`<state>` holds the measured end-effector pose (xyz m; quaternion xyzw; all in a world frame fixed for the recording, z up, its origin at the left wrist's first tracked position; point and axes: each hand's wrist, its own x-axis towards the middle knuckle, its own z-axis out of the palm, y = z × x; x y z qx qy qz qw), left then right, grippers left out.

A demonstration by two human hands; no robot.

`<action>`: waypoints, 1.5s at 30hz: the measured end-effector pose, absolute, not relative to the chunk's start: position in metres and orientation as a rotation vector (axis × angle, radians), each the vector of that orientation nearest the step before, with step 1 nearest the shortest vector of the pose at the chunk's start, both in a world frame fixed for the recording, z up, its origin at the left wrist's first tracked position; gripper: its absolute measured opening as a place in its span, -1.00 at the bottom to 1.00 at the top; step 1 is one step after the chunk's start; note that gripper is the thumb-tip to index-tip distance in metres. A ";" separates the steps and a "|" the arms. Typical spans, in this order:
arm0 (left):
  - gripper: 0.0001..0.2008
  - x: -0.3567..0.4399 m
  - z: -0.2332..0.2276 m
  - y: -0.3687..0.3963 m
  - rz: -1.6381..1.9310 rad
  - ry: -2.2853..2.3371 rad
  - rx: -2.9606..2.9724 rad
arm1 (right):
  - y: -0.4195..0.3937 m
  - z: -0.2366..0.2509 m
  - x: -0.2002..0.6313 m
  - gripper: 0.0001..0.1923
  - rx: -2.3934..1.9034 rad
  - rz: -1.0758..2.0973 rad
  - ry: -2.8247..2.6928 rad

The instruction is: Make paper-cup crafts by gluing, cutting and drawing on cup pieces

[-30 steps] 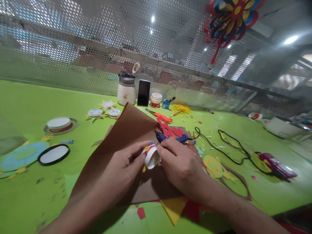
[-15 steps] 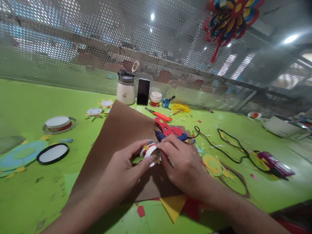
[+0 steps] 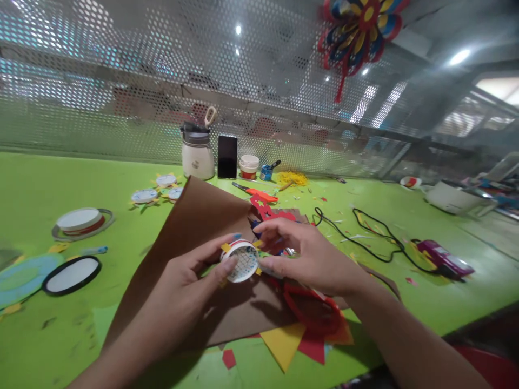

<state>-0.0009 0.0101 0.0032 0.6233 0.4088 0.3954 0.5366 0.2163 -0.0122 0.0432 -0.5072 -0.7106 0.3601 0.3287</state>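
Observation:
My left hand pinches a small round white lid-like piece at its left rim, thumb on the front edge. The piece is tilted towards me, showing a blue-speckled inner face; yellow paper tabs stick out around its edge and a red band runs along its side. At its right edge is my right hand, thumb and forefinger apart; whether the thumb touches the rim I cannot tell. Beneath both hands lies a brown sheet. A dark blue tool is mostly hidden behind my right hand.
Red cut-out paper and orange-handled scissors lie beyond the hands. Three star-edged discs sit at left, near a black-rimmed disc. A black cord leads to a purple box. A jug and phone stand behind.
The round piece has turned so its speckled face shows. My right hand's fingers have spread and drawn back from it. The view has shifted slightly to the right.

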 end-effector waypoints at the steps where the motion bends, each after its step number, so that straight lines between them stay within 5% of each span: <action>1: -0.52 -0.001 0.003 0.011 0.933 0.988 1.480 | -0.012 0.044 0.217 -0.63 -1.329 0.978 -1.863; 17: -0.52 0.002 -0.001 0.011 0.856 0.947 1.214 | -0.005 0.037 0.208 -0.87 -1.297 0.851 -1.819; 24: -0.53 0.004 0.006 0.007 0.844 0.925 1.131 | 0.002 0.026 0.208 -0.85 -1.194 1.229 -1.590; 45: -0.59 0.008 0.009 0.004 0.907 0.910 1.161 | 0.004 0.020 0.209 -0.85 -1.177 1.162 -1.606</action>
